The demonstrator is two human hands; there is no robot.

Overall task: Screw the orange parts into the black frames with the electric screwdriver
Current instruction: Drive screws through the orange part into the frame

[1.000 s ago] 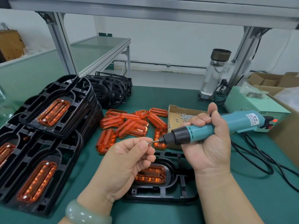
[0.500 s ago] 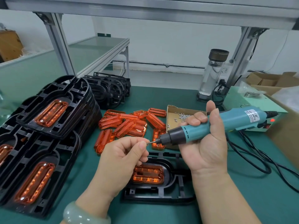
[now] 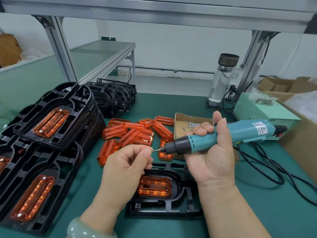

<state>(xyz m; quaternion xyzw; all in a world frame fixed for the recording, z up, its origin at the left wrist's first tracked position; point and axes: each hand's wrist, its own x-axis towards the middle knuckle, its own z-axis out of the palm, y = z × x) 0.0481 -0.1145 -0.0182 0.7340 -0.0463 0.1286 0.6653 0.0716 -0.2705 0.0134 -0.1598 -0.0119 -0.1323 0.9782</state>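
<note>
My right hand (image 3: 211,158) grips the teal electric screwdriver (image 3: 223,136), held level with its bit pointing left. My left hand (image 3: 127,164) pinches a small screw (image 3: 153,150) between thumb and forefinger, right at the bit's tip. Below both hands a black frame (image 3: 181,205) lies on the green mat with an orange part (image 3: 155,186) seated in it. Loose orange parts (image 3: 132,134) are piled behind my left hand.
Stacks of black frames with orange parts fitted (image 3: 51,121) fill the left side; bare black frames (image 3: 111,97) stand behind. A cardboard tray of screws (image 3: 190,122) sits by the screwdriver. A glass bottle (image 3: 223,78), a pale green power box (image 3: 267,114) and black cables (image 3: 274,169) occupy the right.
Both hands have stayed together at the bit's tip, drifting slightly left in view as the head shifted. The screw remains pinched against the bit.
</note>
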